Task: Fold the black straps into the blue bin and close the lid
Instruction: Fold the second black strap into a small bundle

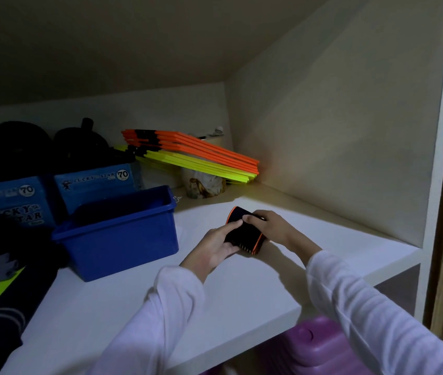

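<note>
Nearest the camera, two white sleeves (363, 307) reach forward over the front edge of a white shelf (139, 301). Under that edge a purple case (320, 345) shows. At the left edge lies dark clothing (1, 299) with yellow-green stripes.

Further in, both hands meet on a folded black strap (244, 231) with orange trim, held just above the shelf, right of the bin. The left hand (215, 246) cups it from below and on the left, thumb pressed on top. The right hand (270, 226) closes over its far right side, fingers curled down on the top edge. Both are pinching the strap between thumb and fingers.

To the left stands the blue bin (123, 239), open at the top; its inside is too dark to read. It sits on the shelf, well apart from the hands.

Behind it are two blue boxes (93, 182) printed "LUCKY STAR 70", with dark rounded things (79, 144) on top, too dim to tell what.

Farthest back, a tilted stack of orange and yellow bars (201, 158) leans over a crumpled pale bundle (205, 185) near the corner.
</note>
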A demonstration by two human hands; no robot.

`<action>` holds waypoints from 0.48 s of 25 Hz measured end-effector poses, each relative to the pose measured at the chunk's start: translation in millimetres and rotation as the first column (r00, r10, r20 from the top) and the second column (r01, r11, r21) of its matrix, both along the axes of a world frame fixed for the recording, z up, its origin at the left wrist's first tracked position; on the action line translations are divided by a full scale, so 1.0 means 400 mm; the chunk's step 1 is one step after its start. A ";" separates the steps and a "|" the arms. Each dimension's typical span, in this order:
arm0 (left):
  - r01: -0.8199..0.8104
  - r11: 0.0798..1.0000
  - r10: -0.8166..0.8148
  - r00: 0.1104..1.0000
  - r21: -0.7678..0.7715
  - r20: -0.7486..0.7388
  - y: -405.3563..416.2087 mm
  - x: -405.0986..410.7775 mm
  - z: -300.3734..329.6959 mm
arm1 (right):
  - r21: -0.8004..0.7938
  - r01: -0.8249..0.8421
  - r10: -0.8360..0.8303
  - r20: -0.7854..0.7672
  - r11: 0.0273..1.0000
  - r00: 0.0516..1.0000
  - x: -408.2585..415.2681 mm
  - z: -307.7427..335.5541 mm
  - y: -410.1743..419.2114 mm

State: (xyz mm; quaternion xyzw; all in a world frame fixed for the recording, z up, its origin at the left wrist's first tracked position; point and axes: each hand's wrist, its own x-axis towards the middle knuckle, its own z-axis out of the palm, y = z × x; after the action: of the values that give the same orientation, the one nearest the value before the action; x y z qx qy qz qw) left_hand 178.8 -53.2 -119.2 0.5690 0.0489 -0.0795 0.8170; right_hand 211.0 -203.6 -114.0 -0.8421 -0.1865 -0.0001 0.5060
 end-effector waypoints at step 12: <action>0.088 0.994 -0.082 0.993 0.063 -0.090 0.112 -0.075 0.035 | 0.067 -0.162 0.172 -0.168 0.984 0.971 -0.017 0.064 0.080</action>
State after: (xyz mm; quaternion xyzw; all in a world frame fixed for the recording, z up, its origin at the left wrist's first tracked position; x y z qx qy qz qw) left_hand 148.7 -8.5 -105.3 0.5936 0.0630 -0.1374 0.7904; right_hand 204.3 -171.6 -88.4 -0.8067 -0.2120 0.1106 0.5404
